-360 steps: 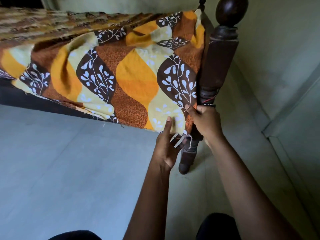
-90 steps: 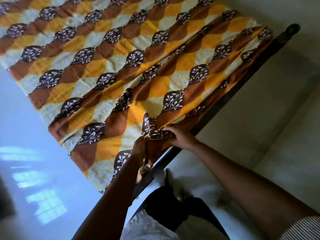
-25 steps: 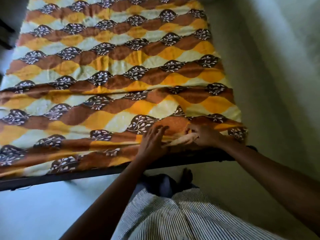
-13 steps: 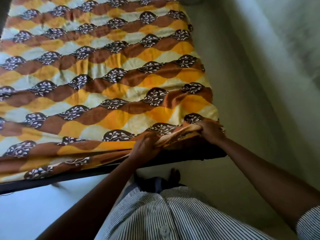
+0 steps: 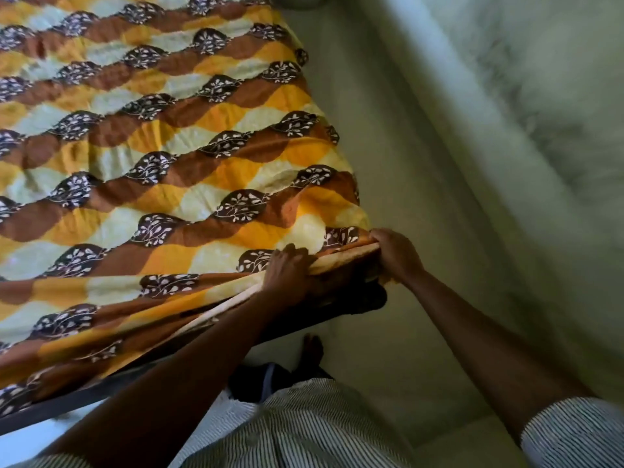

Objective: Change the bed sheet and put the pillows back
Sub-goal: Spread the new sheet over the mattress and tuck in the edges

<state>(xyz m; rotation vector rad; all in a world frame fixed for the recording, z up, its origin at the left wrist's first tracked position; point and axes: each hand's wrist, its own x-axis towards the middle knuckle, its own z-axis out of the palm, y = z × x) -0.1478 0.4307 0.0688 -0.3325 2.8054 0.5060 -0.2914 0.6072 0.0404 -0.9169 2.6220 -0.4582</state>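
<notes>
The sheet (image 5: 175, 163), patterned in brown, orange and pale yellow waves with dark leaf patches, lies spread over the top of the bed and reaches its near corner, where both hands work. Along the bed's near edge the cloth hangs over the side in loose folds, and at the corner its edge is lifted and turned, so the paler underside shows as a narrow band between the two hands. The left hand (image 5: 287, 270) sits on the near edge just short of the corner, its fingers (image 5: 290, 253) curled down over the fold and gripping the sheet. The right hand (image 5: 395, 253) is at the very corner of the bed, its fingers (image 5: 380, 236) bent round the turned edge and holding it up off the bed. The hands are near each other, with the taut band of cloth joining them. Below them the dark frame (image 5: 368, 300) juts out from under the lifted cloth; what lies between frame and sheet is in shadow and cannot be made out. A bare foot (image 5: 312, 349) stands on the floor (image 5: 388, 163) just beside the bed's corner, under a striped shirt (image 5: 304, 427). A pale wall (image 5: 540, 113) runs along the far side of the floor strip beside the bed.
</notes>
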